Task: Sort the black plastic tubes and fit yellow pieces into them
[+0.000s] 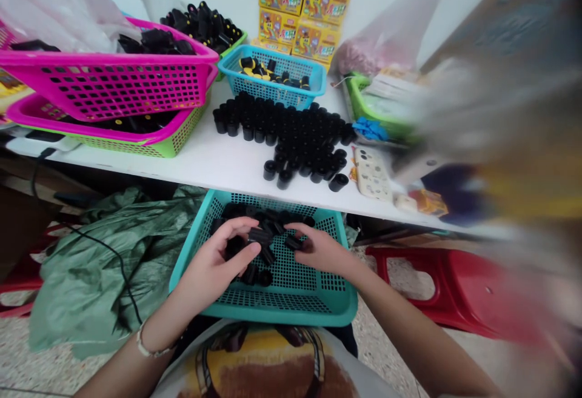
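A teal perforated basket (291, 310) rests on my lap, with loose black plastic cylinders (265, 278) lying in its left and far parts. Over its left side, my left hand (222, 262) is closed with a black cylinder (260, 236) between thumb and fingers. My right hand (321, 248), over the basket's right half, pinches a smaller-looking black cylinder (293, 242) at its fingertips. The two hands are apart. On the white table ahead stands a dense group of black cylinders (295, 131), most of them upright.
Stacked pink baskets (136, 86) and a blue basket (273, 90) of black and yellow parts stand on the table (200, 162). Yellow boxes (302, 13) are piled behind. A phone in a patterned case (373, 174) lies at right. A red stool (473, 289) and green sacking (104, 265) flank me.
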Available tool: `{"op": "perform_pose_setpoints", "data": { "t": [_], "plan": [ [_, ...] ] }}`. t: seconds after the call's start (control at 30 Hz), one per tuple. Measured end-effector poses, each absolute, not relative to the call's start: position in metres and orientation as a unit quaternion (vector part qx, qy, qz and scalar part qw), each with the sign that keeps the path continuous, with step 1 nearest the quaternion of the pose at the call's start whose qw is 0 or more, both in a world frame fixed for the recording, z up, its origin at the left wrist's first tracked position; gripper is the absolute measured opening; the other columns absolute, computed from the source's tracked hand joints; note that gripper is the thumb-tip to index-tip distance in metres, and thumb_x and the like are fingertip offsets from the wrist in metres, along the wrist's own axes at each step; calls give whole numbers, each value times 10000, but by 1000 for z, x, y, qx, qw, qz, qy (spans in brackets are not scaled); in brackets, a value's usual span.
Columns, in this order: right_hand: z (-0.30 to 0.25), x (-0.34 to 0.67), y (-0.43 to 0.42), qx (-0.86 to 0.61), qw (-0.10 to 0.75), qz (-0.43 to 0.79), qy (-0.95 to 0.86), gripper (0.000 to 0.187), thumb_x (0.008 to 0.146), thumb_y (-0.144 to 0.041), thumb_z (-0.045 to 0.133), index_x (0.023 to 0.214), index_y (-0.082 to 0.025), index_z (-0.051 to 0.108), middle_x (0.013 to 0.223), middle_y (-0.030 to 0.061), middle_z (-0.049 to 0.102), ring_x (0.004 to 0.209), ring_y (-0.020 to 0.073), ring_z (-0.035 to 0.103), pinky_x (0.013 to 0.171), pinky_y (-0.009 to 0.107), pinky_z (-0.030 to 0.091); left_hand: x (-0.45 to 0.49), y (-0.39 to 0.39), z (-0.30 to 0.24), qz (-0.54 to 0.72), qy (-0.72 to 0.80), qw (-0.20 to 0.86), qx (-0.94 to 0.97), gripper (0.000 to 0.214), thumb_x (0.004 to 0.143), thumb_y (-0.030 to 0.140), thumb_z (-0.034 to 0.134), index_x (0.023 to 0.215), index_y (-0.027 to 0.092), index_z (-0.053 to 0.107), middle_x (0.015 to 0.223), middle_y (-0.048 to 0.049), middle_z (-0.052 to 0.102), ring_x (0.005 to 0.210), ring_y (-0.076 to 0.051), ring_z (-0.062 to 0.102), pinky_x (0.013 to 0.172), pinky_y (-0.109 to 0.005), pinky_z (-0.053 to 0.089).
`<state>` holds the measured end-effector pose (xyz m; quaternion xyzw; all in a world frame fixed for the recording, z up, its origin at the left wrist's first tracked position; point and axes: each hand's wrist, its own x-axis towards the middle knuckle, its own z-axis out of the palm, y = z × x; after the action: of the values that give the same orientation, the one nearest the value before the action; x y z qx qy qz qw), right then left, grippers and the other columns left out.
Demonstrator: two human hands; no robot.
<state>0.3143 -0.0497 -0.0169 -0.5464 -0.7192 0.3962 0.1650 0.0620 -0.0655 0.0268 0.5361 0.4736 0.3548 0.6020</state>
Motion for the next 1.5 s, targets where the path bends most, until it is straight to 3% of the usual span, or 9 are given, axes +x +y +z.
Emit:
{"op": "perform_pose_setpoints", "data": {
  "t": [0.13,0.4,0.7,0.9,1.03,1.17,1.3,1.43,1.5],
  "plan": [
    [12,298,-71,-471,384,697,-381,379,757,-287,753,1095,-268,583,958,-15,648,834,163,708,803,347,572,63,-68,26,349,468,554,594,230,863,322,657,1068,245,584,1065,-27,607,854,-149,595,750,-282,479],
    [20,262,-93,-379,541,709,-247,457,614,-257,889,694,-206,442,848,-63,623,758,81,616,719,200,489,70,-72,26,346,448,539,624,242,820,294,705,1034,242,604,1098,-33,654,1025,-195,598,886,-334,461],
    [15,263,-97,-438,554,607,-365,518,578,-173,888,681,-208,381,901,-50,627,750,96,562,630,194,447,62,-79,32,322,487,465,665,259,810,365,710,1042,261,658,1074,-31,668,910,-184,619,733,-292,488],
    [21,260,-101,-450,548,570,-416,530,567,-181,891,686,-220,376,895,-44,653,730,104,593,600,198,488,58,-76,35,326,463,551,613,261,787,358,730,998,221,661,1020,-40,705,905,-193,644,790,-305,491],
    [19,256,-105,-461,566,469,-497,521,580,-175,887,914,-293,506,905,-55,677,762,134,653,668,249,546,64,-75,32,318,458,579,595,253,769,324,740,987,218,668,988,-35,708,912,-202,636,819,-319,479],
    [15,255,-108,-465,476,285,-690,426,717,-141,789,1074,-329,652,954,0,687,885,174,659,793,317,558,71,-78,25,288,474,551,624,300,732,237,755,1016,244,657,956,-15,669,898,-202,604,808,-322,465],
    [13,263,-102,-447,413,263,-749,281,787,-179,730,1035,-298,676,999,23,696,935,181,666,810,319,568,70,-77,19,299,482,553,610,596,646,243,834,1177,268,566,993,-19,609,910,-204,586,793,-321,472],
    [9,292,-80,-543,480,235,-648,351,803,-289,718,1106,-268,544,1033,45,690,834,171,687,678,294,574,65,-76,14,322,450,635,540,400,773,279,745,1123,264,551,975,-29,599,912,-202,610,650,-274,480],
    [5,314,-60,-596,502,155,-607,391,822,-330,691,1156,-252,503,1037,60,683,855,185,673,746,342,562,65,-75,14,369,427,677,472,267,821,280,697,1038,250,544,1080,-60,601,1001,-234,617,543,-235,453]
  ]
}}
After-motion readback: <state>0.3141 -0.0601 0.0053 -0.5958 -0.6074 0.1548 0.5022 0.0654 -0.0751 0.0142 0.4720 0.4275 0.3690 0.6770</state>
